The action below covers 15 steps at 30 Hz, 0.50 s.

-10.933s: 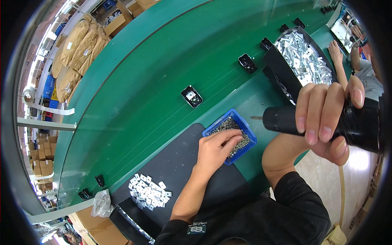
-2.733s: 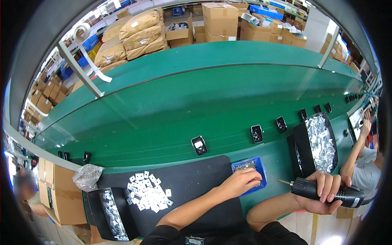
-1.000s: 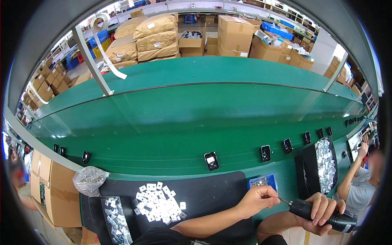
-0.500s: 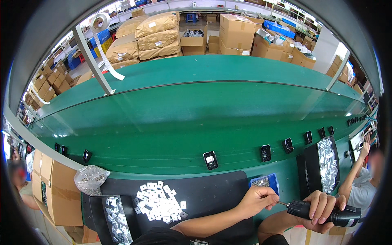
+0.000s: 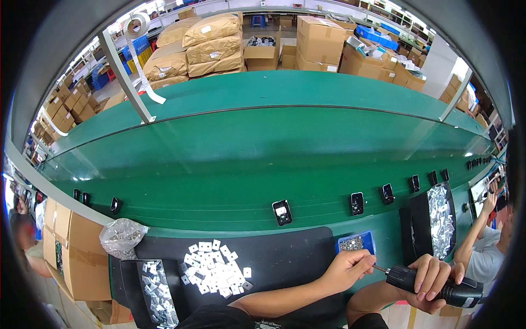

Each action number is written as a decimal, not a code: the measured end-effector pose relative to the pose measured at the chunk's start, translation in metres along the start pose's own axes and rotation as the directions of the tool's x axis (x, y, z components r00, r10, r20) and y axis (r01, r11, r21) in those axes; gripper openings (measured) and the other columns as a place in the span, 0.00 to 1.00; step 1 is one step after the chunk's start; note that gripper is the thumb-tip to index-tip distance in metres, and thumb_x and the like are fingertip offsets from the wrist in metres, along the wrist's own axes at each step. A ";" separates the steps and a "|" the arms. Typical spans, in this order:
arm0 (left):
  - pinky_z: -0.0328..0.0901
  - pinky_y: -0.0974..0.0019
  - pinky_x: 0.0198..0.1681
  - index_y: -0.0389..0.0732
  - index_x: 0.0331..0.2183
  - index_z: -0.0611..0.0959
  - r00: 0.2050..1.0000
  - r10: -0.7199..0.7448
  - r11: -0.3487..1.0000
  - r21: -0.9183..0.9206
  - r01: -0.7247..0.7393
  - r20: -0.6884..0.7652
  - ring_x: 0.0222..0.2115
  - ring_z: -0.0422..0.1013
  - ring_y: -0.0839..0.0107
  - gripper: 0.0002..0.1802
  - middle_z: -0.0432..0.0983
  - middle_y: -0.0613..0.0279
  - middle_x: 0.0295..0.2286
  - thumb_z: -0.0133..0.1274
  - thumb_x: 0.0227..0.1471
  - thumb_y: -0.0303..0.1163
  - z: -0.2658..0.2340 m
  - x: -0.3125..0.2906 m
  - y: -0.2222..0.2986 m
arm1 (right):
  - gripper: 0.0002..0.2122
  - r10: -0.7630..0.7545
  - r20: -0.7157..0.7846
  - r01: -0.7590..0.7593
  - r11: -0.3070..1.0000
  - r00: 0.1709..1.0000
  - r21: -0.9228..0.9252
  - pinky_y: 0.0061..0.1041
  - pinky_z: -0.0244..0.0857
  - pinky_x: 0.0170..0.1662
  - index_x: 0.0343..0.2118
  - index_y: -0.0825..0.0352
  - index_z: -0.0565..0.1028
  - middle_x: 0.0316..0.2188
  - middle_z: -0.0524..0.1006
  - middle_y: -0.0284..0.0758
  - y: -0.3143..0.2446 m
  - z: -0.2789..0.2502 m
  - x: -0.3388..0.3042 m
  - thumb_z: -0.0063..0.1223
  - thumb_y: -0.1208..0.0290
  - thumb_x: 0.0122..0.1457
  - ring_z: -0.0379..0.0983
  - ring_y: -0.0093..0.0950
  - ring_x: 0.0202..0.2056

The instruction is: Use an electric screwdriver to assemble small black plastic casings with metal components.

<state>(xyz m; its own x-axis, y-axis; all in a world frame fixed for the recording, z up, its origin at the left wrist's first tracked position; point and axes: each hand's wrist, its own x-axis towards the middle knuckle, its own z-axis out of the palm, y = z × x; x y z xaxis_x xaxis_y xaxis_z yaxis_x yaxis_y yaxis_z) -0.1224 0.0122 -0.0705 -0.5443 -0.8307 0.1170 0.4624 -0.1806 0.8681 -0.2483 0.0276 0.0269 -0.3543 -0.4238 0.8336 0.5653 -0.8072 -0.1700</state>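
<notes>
My right hand (image 5: 430, 277) is wrapped round a black electric screwdriver (image 5: 401, 277), whose bit points left. At the bit's tip, the fingers of my left hand (image 5: 349, 268) are pinched together; whatever they hold is too small to make out. Just beyond that hand stands a blue tray (image 5: 371, 242) with small metal screws (image 5: 352, 243) in it. A black mat (image 5: 296, 257) lies under my left forearm, bearing a loose pile of small white square plates (image 5: 215, 270).
Black device housings (image 5: 282, 212) stand spaced along the green belt (image 5: 235, 164). A black box of silvery parts (image 5: 441, 219) is at the right, another such box (image 5: 158, 290) at the left. Beside it are a bag of screws (image 5: 121, 239) and a carton (image 5: 87, 257). Co-workers sit at both sides.
My left hand's fingers have shifted slightly at the bit's tip. The right hand and screwdriver stay nearly where they were.
</notes>
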 end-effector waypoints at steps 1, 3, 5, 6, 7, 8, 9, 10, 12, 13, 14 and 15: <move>0.59 0.77 0.20 0.34 0.26 0.75 1.000 0.014 0.999 0.029 -0.015 0.014 0.18 0.63 0.82 0.17 0.70 0.65 0.19 0.42 0.60 0.38 -0.001 -0.001 0.000 | 0.21 0.002 -0.001 -0.002 1.000 1.000 0.005 0.09 0.66 0.20 0.39 0.66 0.63 0.15 0.69 0.27 0.001 0.000 0.000 0.62 0.76 0.44 0.67 0.15 0.14; 0.58 0.77 0.20 0.34 0.26 0.74 1.000 0.023 1.000 0.018 -0.023 -0.012 0.18 0.62 0.82 0.19 0.69 0.65 0.18 0.40 0.61 0.39 0.000 -0.004 0.003 | 0.20 -0.004 -0.018 0.004 1.000 1.000 0.012 0.09 0.65 0.20 0.39 0.67 0.63 0.15 0.69 0.27 0.004 0.001 -0.001 0.61 0.77 0.44 0.67 0.14 0.13; 0.58 0.77 0.20 0.34 0.26 0.74 0.999 0.030 1.000 0.006 -0.030 -0.037 0.18 0.62 0.82 0.20 0.68 0.65 0.18 0.39 0.61 0.40 -0.001 -0.004 0.002 | 0.20 -0.002 -0.017 0.002 1.000 1.000 0.024 0.09 0.65 0.20 0.39 0.67 0.63 0.15 0.69 0.27 0.007 0.001 -0.001 0.61 0.77 0.44 0.66 0.14 0.13; 0.58 0.77 0.21 0.34 0.26 0.74 0.999 0.019 1.000 -0.006 -0.019 -0.030 0.17 0.61 0.82 0.20 0.67 0.66 0.17 0.38 0.61 0.40 -0.001 -0.003 0.000 | 0.20 -0.005 -0.013 0.005 1.000 1.000 0.028 0.09 0.65 0.20 0.39 0.67 0.63 0.15 0.69 0.27 0.007 0.001 -0.001 0.61 0.77 0.45 0.66 0.14 0.13; 0.57 0.77 0.21 0.34 0.26 0.74 1.000 0.008 1.000 -0.017 -0.008 -0.023 0.17 0.60 0.82 0.21 0.66 0.66 0.17 0.37 0.62 0.40 0.000 -0.003 -0.001 | 0.20 -0.006 -0.011 0.006 1.000 1.000 0.024 0.09 0.65 0.20 0.39 0.67 0.63 0.15 0.69 0.27 0.007 0.001 0.000 0.61 0.77 0.45 0.66 0.14 0.13; 0.57 0.77 0.21 0.34 0.26 0.74 1.000 0.008 1.000 -0.019 -0.009 -0.019 0.17 0.60 0.82 0.21 0.66 0.66 0.17 0.37 0.62 0.40 0.002 -0.002 0.000 | 0.20 -0.012 -0.012 0.013 1.000 1.000 0.020 0.09 0.65 0.20 0.39 0.67 0.63 0.15 0.69 0.27 0.006 0.001 0.000 0.61 0.77 0.45 0.66 0.14 0.13; 0.56 0.77 0.21 0.34 0.26 0.74 0.999 0.032 0.999 -0.010 -0.033 -0.039 0.17 0.59 0.82 0.22 0.65 0.67 0.16 0.37 0.62 0.41 0.002 -0.002 0.001 | 0.20 -0.013 -0.017 0.014 0.999 1.000 0.029 0.09 0.65 0.20 0.39 0.67 0.64 0.15 0.68 0.27 0.008 0.000 0.000 0.61 0.76 0.45 0.66 0.14 0.14; 0.56 0.77 0.20 0.34 0.25 0.74 0.997 0.056 0.998 0.000 -0.056 -0.057 0.17 0.58 0.82 0.23 0.64 0.67 0.16 0.36 0.62 0.42 0.001 -0.003 0.001 | 0.20 -0.009 -0.018 0.010 0.999 1.000 0.038 0.09 0.65 0.20 0.39 0.67 0.64 0.15 0.68 0.27 0.009 0.001 -0.001 0.61 0.76 0.45 0.66 0.14 0.14; 0.55 0.76 0.21 0.35 0.22 0.72 0.995 0.067 0.997 -0.029 -0.069 -0.077 0.17 0.58 0.81 0.23 0.63 0.68 0.16 0.36 0.62 0.41 0.000 -0.004 0.000 | 0.19 0.035 -0.033 -0.033 0.999 0.999 0.043 0.09 0.66 0.19 0.39 0.68 0.64 0.15 0.70 0.28 0.011 0.001 0.000 0.62 0.77 0.44 0.68 0.15 0.13; 0.55 0.75 0.21 0.36 0.20 0.70 0.994 0.073 0.995 -0.064 -0.079 -0.086 0.18 0.58 0.81 0.23 0.63 0.68 0.16 0.36 0.62 0.40 0.001 -0.005 -0.001 | 0.19 0.037 -0.032 -0.036 0.998 0.999 0.044 0.09 0.66 0.19 0.39 0.68 0.64 0.15 0.70 0.28 0.011 0.001 0.000 0.62 0.77 0.44 0.68 0.15 0.13; 0.55 0.75 0.21 0.36 0.20 0.70 0.993 0.074 0.995 -0.065 -0.080 -0.088 0.18 0.58 0.81 0.23 0.63 0.68 0.16 0.36 0.62 0.40 0.002 -0.007 -0.004 | 0.19 0.062 0.017 -0.063 0.993 0.998 0.096 0.11 0.67 0.19 0.38 0.68 0.64 0.15 0.71 0.29 0.012 0.001 0.000 0.62 0.77 0.45 0.69 0.16 0.13; 0.55 0.75 0.21 0.36 0.19 0.69 0.992 0.097 0.990 -0.090 -0.104 -0.078 0.18 0.58 0.81 0.23 0.62 0.68 0.16 0.36 0.62 0.40 0.003 -0.008 -0.008 | 0.19 0.080 0.070 -0.089 0.986 0.994 0.142 0.12 0.68 0.19 0.38 0.68 0.64 0.15 0.72 0.30 0.012 -0.001 0.000 0.62 0.78 0.45 0.70 0.17 0.13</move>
<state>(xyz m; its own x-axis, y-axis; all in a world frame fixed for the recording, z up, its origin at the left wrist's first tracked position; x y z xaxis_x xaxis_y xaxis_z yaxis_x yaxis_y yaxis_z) -0.1240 0.0218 -0.0767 -0.4407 -0.8827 0.1630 0.5778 -0.1400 0.8041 -0.2420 0.0172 0.0248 -0.2553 -0.4573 0.8519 0.6948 -0.6994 -0.1673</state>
